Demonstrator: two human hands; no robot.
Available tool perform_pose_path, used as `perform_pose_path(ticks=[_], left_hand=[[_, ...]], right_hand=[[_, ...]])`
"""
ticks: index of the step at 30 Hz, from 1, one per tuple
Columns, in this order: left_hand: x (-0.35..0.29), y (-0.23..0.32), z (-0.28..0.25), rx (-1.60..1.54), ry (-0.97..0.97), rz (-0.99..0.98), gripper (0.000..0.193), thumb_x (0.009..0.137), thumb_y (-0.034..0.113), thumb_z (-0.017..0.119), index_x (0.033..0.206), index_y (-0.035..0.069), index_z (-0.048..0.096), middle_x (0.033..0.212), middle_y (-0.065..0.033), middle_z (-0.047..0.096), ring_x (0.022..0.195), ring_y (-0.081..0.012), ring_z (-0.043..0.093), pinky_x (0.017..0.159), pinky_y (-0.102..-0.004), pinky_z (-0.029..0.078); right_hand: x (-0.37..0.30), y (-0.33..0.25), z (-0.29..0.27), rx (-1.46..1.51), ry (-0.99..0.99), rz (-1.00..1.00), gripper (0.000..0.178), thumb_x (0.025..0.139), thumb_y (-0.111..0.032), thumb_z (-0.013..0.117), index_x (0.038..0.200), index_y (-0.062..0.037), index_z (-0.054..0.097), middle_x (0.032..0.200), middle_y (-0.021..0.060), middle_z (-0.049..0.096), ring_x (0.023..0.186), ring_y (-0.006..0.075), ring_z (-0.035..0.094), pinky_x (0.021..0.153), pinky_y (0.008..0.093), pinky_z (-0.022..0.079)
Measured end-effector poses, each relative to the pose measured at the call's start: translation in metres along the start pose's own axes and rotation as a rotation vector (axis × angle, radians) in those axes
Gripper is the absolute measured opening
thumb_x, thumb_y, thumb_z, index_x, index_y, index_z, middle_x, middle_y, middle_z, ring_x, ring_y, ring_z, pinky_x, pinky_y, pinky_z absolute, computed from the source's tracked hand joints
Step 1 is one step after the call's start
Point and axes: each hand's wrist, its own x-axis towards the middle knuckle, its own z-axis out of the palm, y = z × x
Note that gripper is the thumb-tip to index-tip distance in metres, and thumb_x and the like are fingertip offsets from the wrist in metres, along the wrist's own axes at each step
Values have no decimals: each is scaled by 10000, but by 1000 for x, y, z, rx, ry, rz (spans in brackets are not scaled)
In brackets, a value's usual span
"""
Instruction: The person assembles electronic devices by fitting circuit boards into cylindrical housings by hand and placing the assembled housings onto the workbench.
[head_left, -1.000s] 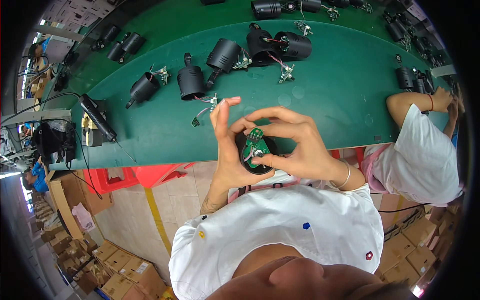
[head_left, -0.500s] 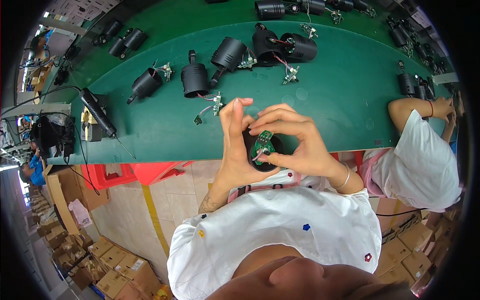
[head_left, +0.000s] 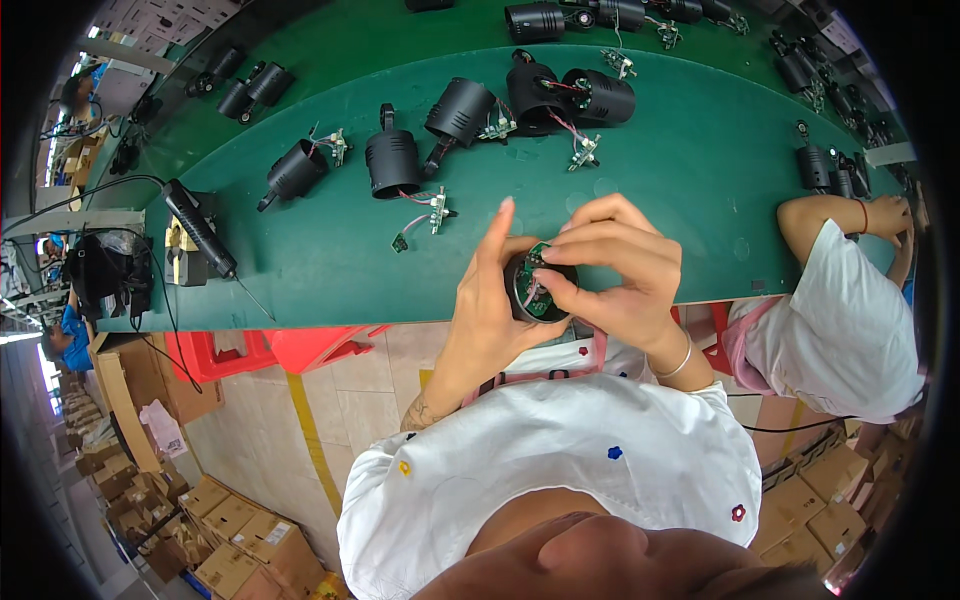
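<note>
Board [head_left: 535, 256] and housing [head_left: 520, 305] are where the change shows: half a second ago the green board stands tilted at the open mouth with much of its face bare, and now it sits partly covered by the right hand [head_left: 630, 270], whose thumb and fingertips have come further over it. The board seems to lie closer into the mouth, which suggests that the fitting is further along, though whether it is seated cannot be told beneath the fingers. A pale pinkish wire [head_left: 531, 293] shows inside, below the thumb.

The left hand [head_left: 487, 300] is curled around the housing's left side, thumb along the near edge, index finger raised straight and clear of it; the other fingers are largely hidden. The right hand is nearly closed, its thumb and fingertips pinching the board at the mouth, the remaining fingers bent above.

The housing is held up at the near edge of the green table [head_left: 690, 210], mouth toward the face. Beyond the hands, another housing [head_left: 392, 160] lies with its loose board [head_left: 438, 212] on leads beside it. A corded tool [head_left: 200, 230] rests well apart, to the left.
</note>
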Motion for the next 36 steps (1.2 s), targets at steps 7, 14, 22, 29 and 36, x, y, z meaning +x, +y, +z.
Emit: perform_pose_path(ticks=[7,14,22,29,36], left_hand=[[9,-1,-4,-139,-11,76,689,586,41,801,1225,21,545,1024,-137,618,813,-226,569,719,-315,492],[7,-1,11,-320,202,67,519,564,34,811,1030,39,583,930,-88,582,811,-208,549,731,-332,493],[5,-10,20,-283,281,108,531,557,23,813,1026,54,569,916,-77,572,846,-207,541,757,-350,495],[5,-12,24,-364,310,115,545,580,36,802,1063,77,551,961,-81,567,889,-216,532,784,-358,491],[0,-25,28,-324,313,160,513,609,59,776,1066,98,548,1008,-86,558,902,-243,518,776,-379,489]], right_hand=[[12,-4,4,-44,37,-200,195,555,40,762,720,-46,703,1000,73,670,987,231,590,848,348,496],[17,-6,6,133,-62,-89,164,528,4,757,655,-70,685,981,69,648,1104,289,560,910,418,470],[21,-11,5,57,-139,-65,149,527,2,744,624,-82,670,981,46,634,1150,295,536,938,431,450],[21,-17,9,-29,-155,-30,135,549,-2,736,621,-80,653,971,30,627,1166,298,528,929,408,452],[13,-20,15,-78,-77,-1,138,564,-1,735,637,-80,649,970,22,624,1181,298,518,919,382,458]])
